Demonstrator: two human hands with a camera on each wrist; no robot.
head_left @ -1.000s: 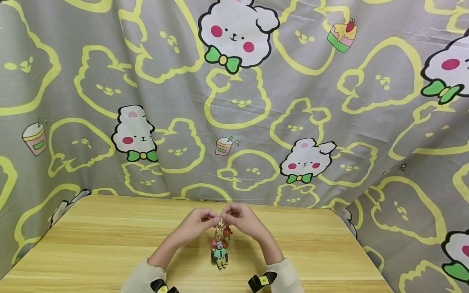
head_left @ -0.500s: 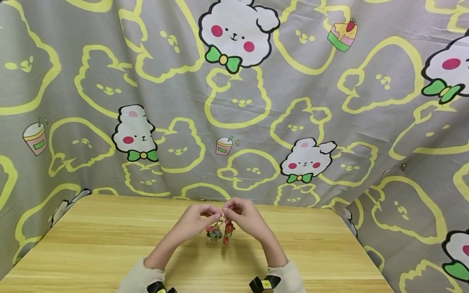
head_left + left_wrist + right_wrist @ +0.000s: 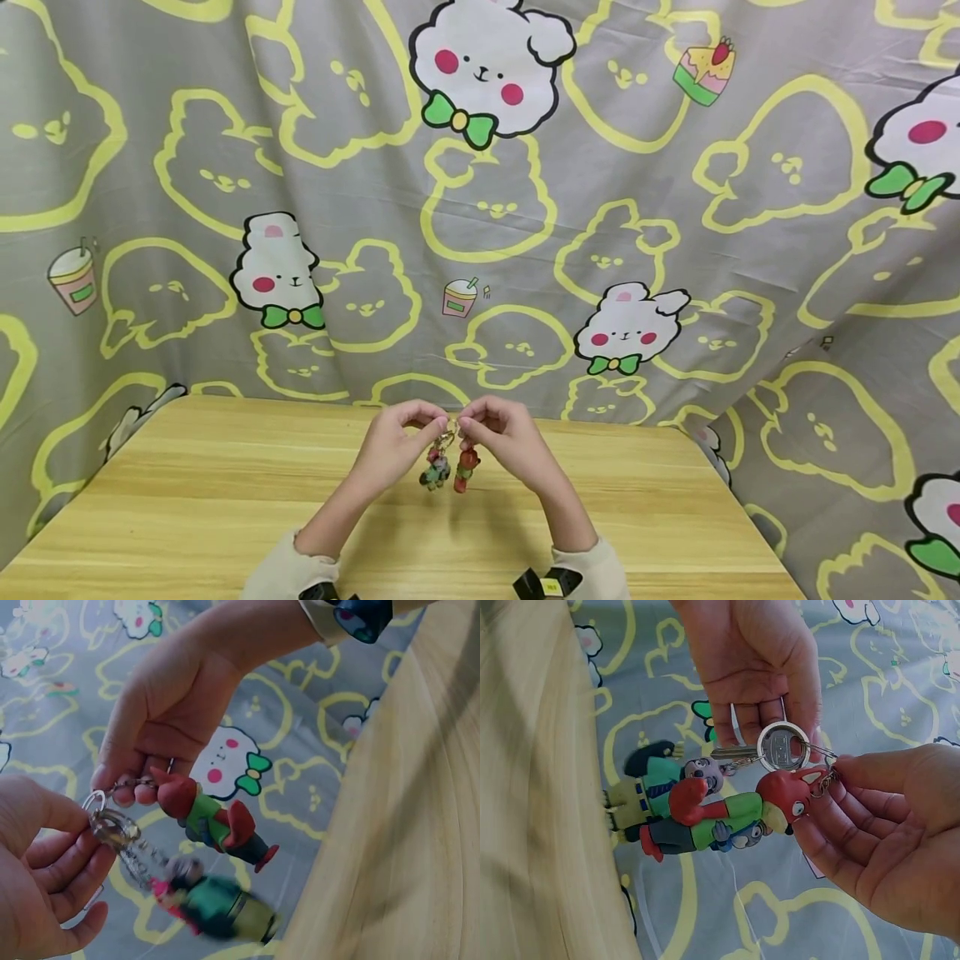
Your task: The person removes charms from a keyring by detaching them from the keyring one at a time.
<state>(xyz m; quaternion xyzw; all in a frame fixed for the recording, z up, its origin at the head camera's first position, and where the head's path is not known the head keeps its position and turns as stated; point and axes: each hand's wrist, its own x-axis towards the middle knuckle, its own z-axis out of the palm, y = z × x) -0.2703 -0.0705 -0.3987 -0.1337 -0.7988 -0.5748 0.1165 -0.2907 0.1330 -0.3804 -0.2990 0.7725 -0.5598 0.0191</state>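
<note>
Currently left hand [image 3: 393, 442] pinches key ring [image 3: 760, 748], right hand [image 3: 513, 439] chain [image 3: 825, 782] of fox charm [image 3: 739, 814]; patterned curtain [image 3: 390, 196] behind

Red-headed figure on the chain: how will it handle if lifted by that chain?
Likely swings and twists: the red-headed figure hangs by a thin link chain pinched by the right hand. Body is probably stiff, judging by its solid, molded-looking limbs. It may knock the grey-headed figure in teal, which dangles close beside it.
</note>
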